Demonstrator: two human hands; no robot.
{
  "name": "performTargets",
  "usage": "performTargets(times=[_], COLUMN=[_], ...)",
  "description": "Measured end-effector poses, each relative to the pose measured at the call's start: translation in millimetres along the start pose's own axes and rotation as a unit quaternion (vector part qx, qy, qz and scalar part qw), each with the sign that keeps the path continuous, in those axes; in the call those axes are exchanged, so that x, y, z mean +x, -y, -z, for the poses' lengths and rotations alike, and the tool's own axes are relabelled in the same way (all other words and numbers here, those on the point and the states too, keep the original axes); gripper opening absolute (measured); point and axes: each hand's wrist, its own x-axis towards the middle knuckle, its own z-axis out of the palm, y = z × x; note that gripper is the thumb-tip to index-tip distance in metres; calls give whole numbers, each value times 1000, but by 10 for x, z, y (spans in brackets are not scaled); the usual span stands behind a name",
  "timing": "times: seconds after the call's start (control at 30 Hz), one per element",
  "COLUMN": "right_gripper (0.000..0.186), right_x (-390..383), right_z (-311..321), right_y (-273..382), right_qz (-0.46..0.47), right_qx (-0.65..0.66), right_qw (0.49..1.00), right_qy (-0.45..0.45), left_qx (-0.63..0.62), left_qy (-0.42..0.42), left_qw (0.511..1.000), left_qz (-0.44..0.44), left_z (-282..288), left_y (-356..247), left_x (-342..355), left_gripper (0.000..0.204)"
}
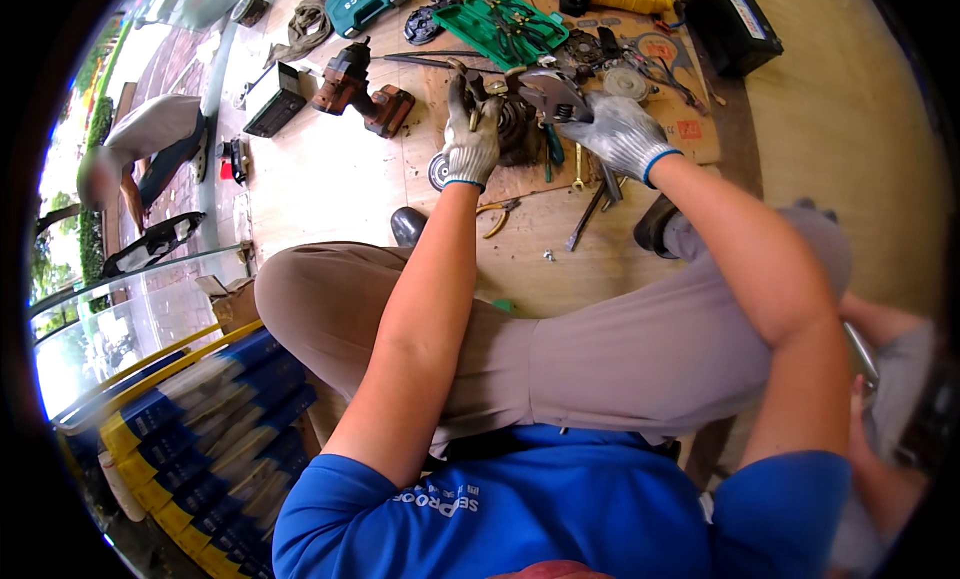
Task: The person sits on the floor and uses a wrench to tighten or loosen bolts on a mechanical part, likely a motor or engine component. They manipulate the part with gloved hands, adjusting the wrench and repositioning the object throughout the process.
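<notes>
My right hand (pixel 622 137), in a pale knitted glove, is closed round the handle of a steel adjustable wrench (pixel 552 93). The wrench's jaw end points left, over a dark round metal machine part (pixel 516 137). On the part's left side is my left hand (pixel 472 139), in a matching soiled glove, its fingers bent against the part and steadying it. The fingertips and the exact contact of the wrench jaws are partly hidden. Close by lie a green-handled screwdriver (pixel 553 144), a brass-coloured wrench (pixel 578 167) and yellow-handled pliers (pixel 498 217).
A cordless impact driver (pixel 350 91) and a small box-shaped battery (pixel 273 101) lie left. Beyond are a green tool case (pixel 500 24) and a teal case (pixel 365 3); a black battery (pixel 733 27) stands far right. One person (pixel 160 144) crouches at left; another person's arm (pixel 885 379) shows at right.
</notes>
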Motion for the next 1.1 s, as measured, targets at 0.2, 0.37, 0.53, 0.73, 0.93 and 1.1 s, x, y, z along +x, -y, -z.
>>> performTargets(times=[0.2,0.37,0.53,0.73,0.93,1.1], right_gripper=[41,33,48,32,29,28], right_x=[54,164,108,205,281,279], right_z=[-518,-839,-799,-1321,-1380,-1263], right_y=[-886,-1052,-259,63,-13,-86], right_qz=[-167,-172,-59,-88,-112,-112], right_qx=[-21,-61,6,62,19,-1], right_qw=[985,964,983,992,991,992], right_qy=[45,195,175,61,69,62], left_qx=[-70,-108,-112,-175,-220,-213], left_qy=[1,-1,-18,-32,-26,-35], left_qw=[997,994,993,984,975,975], left_qz=[15,16,32,-10,24,46], left_z=[3,-51,-8,-122,-149,-163], left_y=[-236,-128,-183,-131,-40,30], left_x=[-69,-40,-50,-77,-13,15], left_gripper=[62,63,62,56,68,67])
